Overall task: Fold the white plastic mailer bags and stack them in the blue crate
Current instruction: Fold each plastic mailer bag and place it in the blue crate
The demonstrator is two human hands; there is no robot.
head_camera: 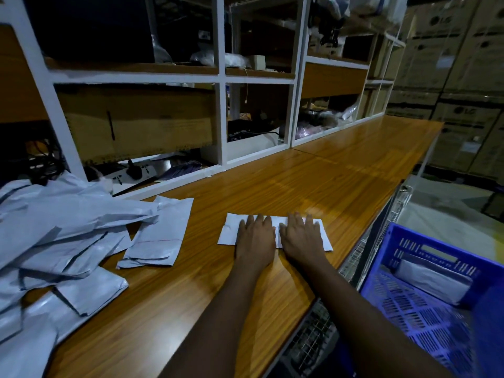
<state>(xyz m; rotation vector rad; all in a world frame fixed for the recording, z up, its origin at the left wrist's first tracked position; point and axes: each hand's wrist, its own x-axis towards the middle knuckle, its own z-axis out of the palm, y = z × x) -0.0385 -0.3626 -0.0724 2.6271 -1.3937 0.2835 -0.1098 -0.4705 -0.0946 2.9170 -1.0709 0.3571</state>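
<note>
Both flat, spread hands, left hand (255, 236) and right hand (301, 234), press a folded white plastic mailer bag (230, 231) onto the wooden desk (341, 173).

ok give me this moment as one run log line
step: pressing fold | left hand: flat on folded bag | right hand: flat on same bag | crate: white bag inside | pile: loose bags, left on table

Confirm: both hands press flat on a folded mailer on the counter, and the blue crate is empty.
Not empty: the head view shows the blue crate holding a white mailer. The left hand and right hand do press flat on a folded mailer on the counter.
</note>
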